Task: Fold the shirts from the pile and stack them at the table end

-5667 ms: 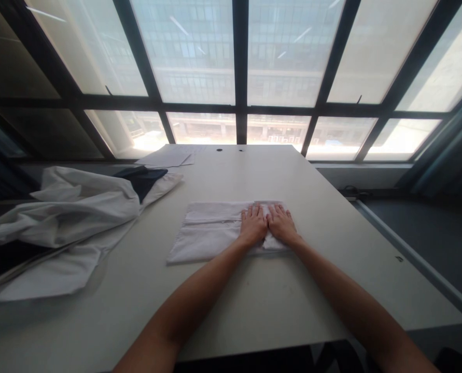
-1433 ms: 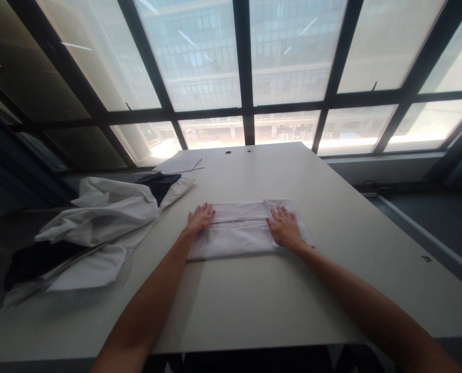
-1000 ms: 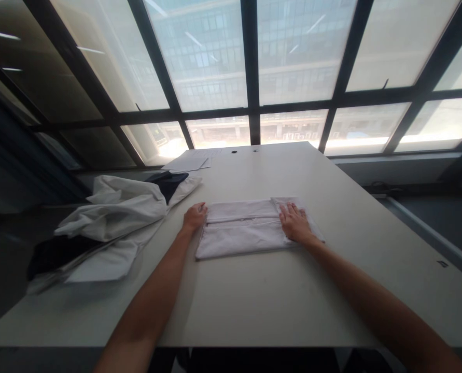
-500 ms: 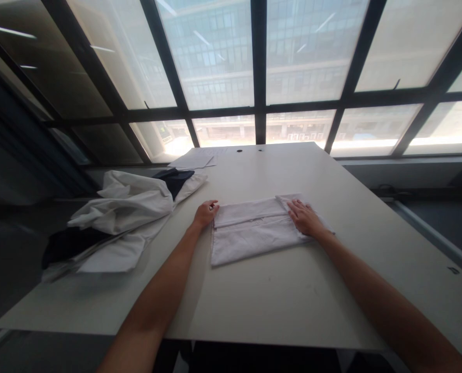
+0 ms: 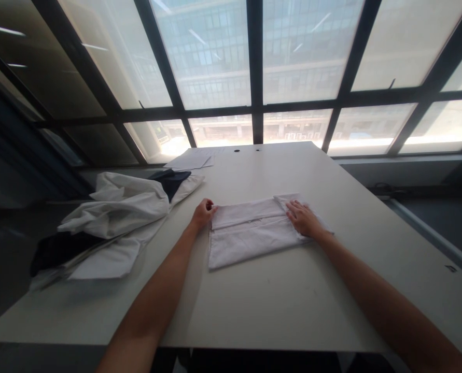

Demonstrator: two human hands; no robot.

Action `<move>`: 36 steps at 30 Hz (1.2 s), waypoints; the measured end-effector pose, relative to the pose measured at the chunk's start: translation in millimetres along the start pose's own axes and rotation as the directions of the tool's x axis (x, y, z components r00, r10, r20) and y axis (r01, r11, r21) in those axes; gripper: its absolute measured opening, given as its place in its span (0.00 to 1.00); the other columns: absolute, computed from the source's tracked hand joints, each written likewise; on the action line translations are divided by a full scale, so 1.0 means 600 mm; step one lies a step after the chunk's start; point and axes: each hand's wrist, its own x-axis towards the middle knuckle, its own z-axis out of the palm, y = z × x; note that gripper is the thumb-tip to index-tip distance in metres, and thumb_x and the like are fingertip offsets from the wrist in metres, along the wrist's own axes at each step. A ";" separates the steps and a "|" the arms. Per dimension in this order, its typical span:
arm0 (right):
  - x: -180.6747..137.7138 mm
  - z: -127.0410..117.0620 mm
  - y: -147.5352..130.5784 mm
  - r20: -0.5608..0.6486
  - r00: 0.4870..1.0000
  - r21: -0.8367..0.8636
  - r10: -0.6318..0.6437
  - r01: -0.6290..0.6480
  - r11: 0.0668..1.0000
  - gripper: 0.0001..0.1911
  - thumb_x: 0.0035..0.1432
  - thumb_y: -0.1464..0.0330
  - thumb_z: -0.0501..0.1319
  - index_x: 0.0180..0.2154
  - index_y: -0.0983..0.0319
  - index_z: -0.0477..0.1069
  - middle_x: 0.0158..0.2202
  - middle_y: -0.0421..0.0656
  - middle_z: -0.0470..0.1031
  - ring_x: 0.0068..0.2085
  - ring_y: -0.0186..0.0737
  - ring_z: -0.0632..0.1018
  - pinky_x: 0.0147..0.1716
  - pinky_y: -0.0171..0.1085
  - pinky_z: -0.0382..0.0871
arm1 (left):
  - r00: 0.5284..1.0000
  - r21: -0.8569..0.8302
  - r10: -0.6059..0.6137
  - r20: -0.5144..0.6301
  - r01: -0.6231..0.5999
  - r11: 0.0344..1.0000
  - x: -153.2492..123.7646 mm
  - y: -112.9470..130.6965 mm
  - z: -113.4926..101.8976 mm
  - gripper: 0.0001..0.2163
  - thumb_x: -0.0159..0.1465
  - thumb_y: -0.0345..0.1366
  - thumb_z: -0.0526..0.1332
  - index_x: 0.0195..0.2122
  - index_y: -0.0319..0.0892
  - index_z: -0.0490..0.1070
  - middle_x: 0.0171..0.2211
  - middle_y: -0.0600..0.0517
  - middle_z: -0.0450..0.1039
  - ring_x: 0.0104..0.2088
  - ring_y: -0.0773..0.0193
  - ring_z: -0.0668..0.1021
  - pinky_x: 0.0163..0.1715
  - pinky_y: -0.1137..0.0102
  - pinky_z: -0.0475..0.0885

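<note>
Left hand (image 5: 203, 213), fingers curled, pinches the left corner of a folded white cloth (image 5: 250, 235); right hand (image 5: 303, 218), fingers open, lies flat on its right end

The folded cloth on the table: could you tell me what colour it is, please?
The folded cloth is plain white; the head view shows it.

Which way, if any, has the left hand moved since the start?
Yes. The left hand went leftward, toward the clothes pile, to the cloth edge.
</note>
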 end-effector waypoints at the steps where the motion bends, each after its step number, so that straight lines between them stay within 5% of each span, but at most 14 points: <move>1: 0.000 0.000 0.000 -0.008 1.000 0.006 -0.001 0.001 1.000 0.27 0.72 0.63 0.47 0.67 0.66 0.61 0.70 0.53 0.59 0.71 0.48 0.58 0.68 0.50 0.49 | 1.000 -0.040 0.015 0.006 -0.015 0.999 -0.002 0.001 -0.001 0.15 0.56 0.43 0.62 0.42 0.42 0.73 0.24 0.57 0.68 0.27 0.64 0.71 0.30 0.71 0.67; 7: -0.008 -0.012 -0.022 -0.142 0.989 0.043 -0.050 0.057 0.997 0.25 0.69 0.68 0.50 0.64 0.65 0.66 0.67 0.51 0.65 0.68 0.46 0.62 0.68 0.48 0.50 | 0.999 -0.079 0.041 0.021 -0.039 0.996 -0.006 0.011 -0.007 0.20 0.57 0.43 0.61 0.49 0.40 0.75 0.20 0.61 0.61 0.23 0.66 0.67 0.27 0.72 0.62; 13: -0.049 -0.030 -0.119 -0.247 0.918 0.174 -0.310 0.357 0.918 0.20 0.68 0.70 0.52 0.57 0.61 0.73 0.57 0.50 0.75 0.59 0.46 0.71 0.61 0.47 0.62 | 1.000 -0.137 0.019 -0.002 -0.019 0.990 -0.004 0.016 -0.008 0.19 0.56 0.44 0.61 0.45 0.39 0.77 0.19 0.60 0.62 0.21 0.67 0.66 0.25 0.72 0.61; 20: -0.104 -0.008 -0.272 -0.113 0.719 0.221 -0.686 0.692 0.688 0.16 0.63 0.64 0.65 0.53 0.59 0.74 0.48 0.48 0.75 0.46 0.45 0.74 0.48 0.43 0.68 | 0.999 -0.155 0.045 -0.016 -0.047 0.987 -0.008 0.018 -0.009 0.17 0.56 0.42 0.62 0.42 0.39 0.78 0.21 0.58 0.66 0.23 0.66 0.69 0.27 0.72 0.63; 28: -0.107 0.006 -0.380 -0.105 0.745 0.140 -0.659 0.667 0.731 0.14 0.64 0.60 0.65 0.48 0.59 0.72 0.44 0.47 0.74 0.40 0.43 0.74 0.40 0.40 0.68 | 0.999 -0.152 0.048 -0.021 -0.051 0.987 -0.008 0.020 -0.009 0.15 0.56 0.41 0.62 0.40 0.39 0.79 0.21 0.57 0.67 0.24 0.66 0.69 0.28 0.71 0.64; 33: -0.098 0.004 -0.391 -0.048 0.730 0.108 -0.682 0.682 0.723 0.07 0.68 0.68 0.59 0.46 0.60 0.71 0.40 0.46 0.75 0.37 0.42 0.75 0.37 0.39 0.68 | 0.999 -0.175 0.033 -0.027 -0.038 0.984 -0.007 0.018 -0.007 0.17 0.56 0.42 0.62 0.43 0.39 0.78 0.21 0.58 0.66 0.24 0.65 0.69 0.27 0.72 0.64; 36: -0.093 0.007 -0.383 -0.037 0.705 0.103 -0.709 0.708 0.699 0.11 0.68 0.71 0.57 0.51 0.60 0.71 0.38 0.45 0.75 0.36 0.42 0.75 0.35 0.38 0.67 | 0.999 -0.186 0.026 -0.043 -0.034 0.982 -0.004 0.012 -0.002 0.19 0.56 0.43 0.62 0.46 0.39 0.76 0.20 0.59 0.65 0.22 0.67 0.67 0.25 0.72 0.62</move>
